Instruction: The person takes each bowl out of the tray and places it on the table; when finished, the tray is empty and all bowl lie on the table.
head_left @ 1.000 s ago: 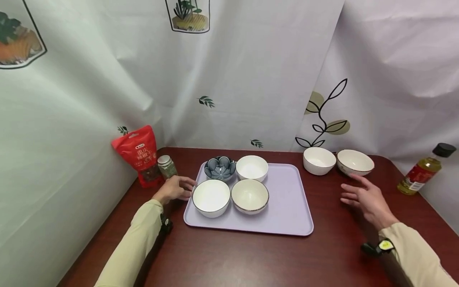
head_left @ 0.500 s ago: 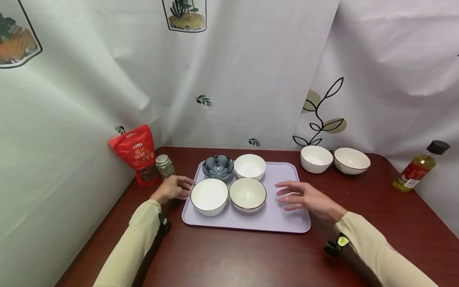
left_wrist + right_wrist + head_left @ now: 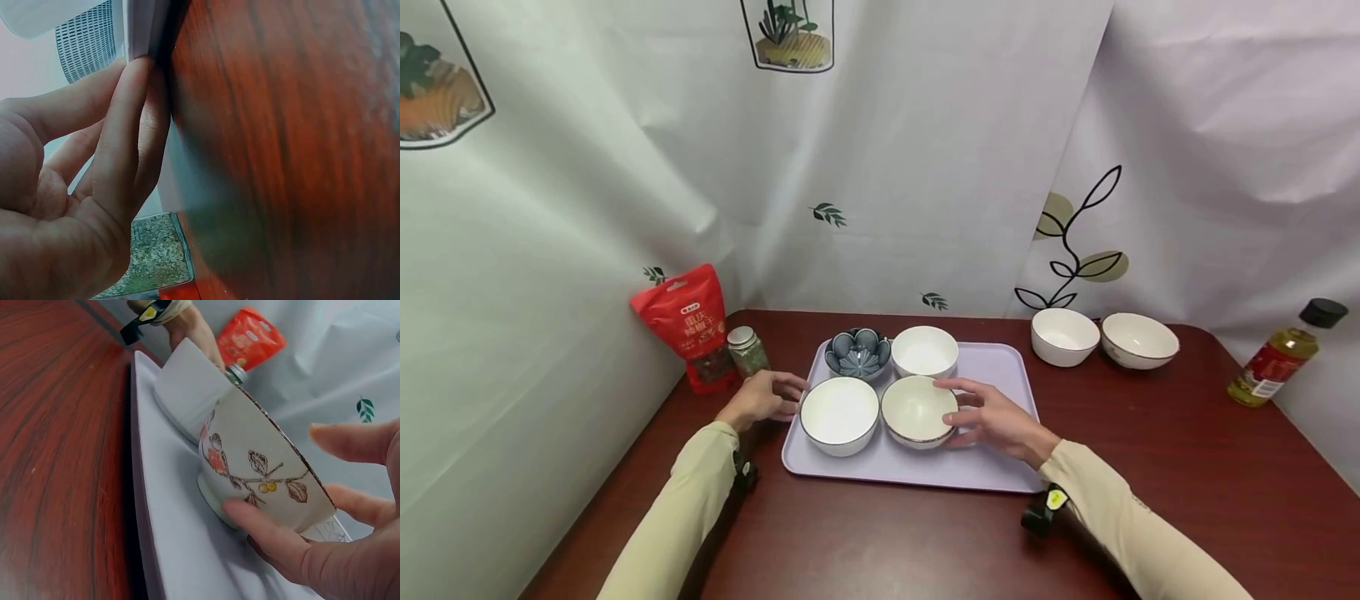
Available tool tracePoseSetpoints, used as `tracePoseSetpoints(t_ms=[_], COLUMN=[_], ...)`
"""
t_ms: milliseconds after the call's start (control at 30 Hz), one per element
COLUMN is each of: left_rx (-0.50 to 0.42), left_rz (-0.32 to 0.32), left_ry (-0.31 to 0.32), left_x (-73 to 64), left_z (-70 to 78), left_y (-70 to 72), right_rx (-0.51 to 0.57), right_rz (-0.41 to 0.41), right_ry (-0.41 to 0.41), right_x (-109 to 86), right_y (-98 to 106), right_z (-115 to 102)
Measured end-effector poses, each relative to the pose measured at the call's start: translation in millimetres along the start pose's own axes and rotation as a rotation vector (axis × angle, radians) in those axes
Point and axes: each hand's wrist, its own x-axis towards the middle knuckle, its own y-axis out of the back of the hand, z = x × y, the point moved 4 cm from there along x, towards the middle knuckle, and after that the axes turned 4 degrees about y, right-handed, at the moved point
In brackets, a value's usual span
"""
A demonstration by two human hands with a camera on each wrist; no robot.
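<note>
My left hand (image 3: 763,397) pinches the left rim of the lilac tray (image 3: 1000,467) between thumb and fingers, seen closely in the left wrist view. On the tray, a cream bowl with a dark rim (image 3: 916,404) stands front right of a group of bowls. My right hand (image 3: 996,421) is at this bowl's right side. In the right wrist view one finger touches the flower-patterned outside low down, while another is held above the rim, apart from it. Beside it are a white bowl (image 3: 839,412), another white bowl (image 3: 924,350) behind, and a dark petal-shaped bowl (image 3: 858,354).
Two white bowls (image 3: 1064,336) (image 3: 1139,340) stand at the back right of the dark red table (image 3: 880,542). An oil bottle (image 3: 1277,367) is farther right. A red pouch (image 3: 692,321) and a glass jar (image 3: 748,350) stand left of the tray. A printed cloth hangs behind.
My right hand has moved left, from near the two white bowls on the table to the cream bowl on the tray. The left hand has stayed at the tray's rim.
</note>
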Motion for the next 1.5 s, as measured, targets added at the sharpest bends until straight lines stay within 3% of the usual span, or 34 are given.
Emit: tracePoseSetpoints(t_ms=[433,900,1167,1500], left_rx=[0.022,0.024,0.046,0.013], left_rz=[0.000,0.011,0.009,-0.010], left_ry=[0.007,0.024,0.014,0.007], left_x=[0.1,1.7,-0.2,1.1], left_z=[1.0,0.8,3.6,1.8], left_y=[0.9,-1.1,3.1,1.6], right_rx=[0.009,-0.008,-0.011,-0.016], right_rz=[0.052,0.127,0.123,0.155], right_ry=[0.015,0.007,0.006,0.014], right_x=[5.1,-2.2,-18.7,-54.1], right_y=[-4.1,1.6,13.2,46.7], right_z=[1.5,-2.5,-17.0,-24.8])
